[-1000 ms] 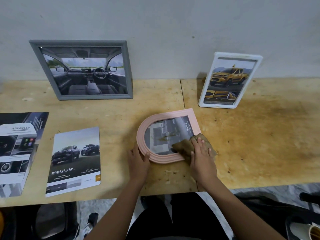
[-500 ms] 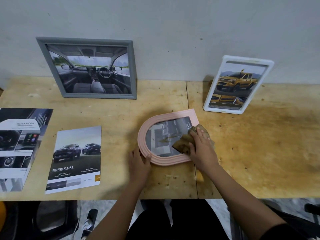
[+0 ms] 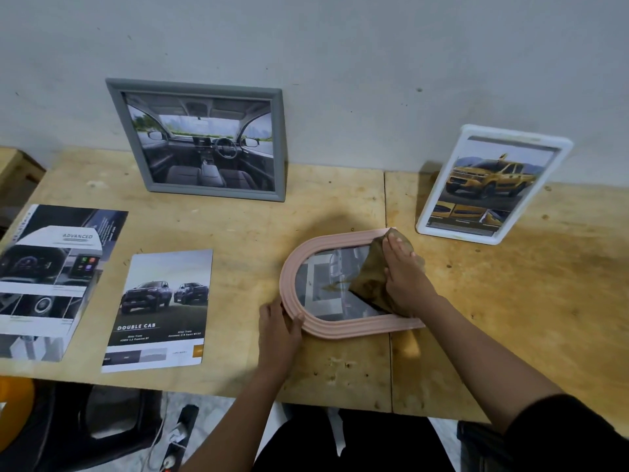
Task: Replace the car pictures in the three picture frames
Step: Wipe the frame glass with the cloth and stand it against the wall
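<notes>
Pink arched frame (image 3: 340,330) flat; grey frame (image 3: 278,144) and white frame (image 3: 457,234) upright behind.
</notes>
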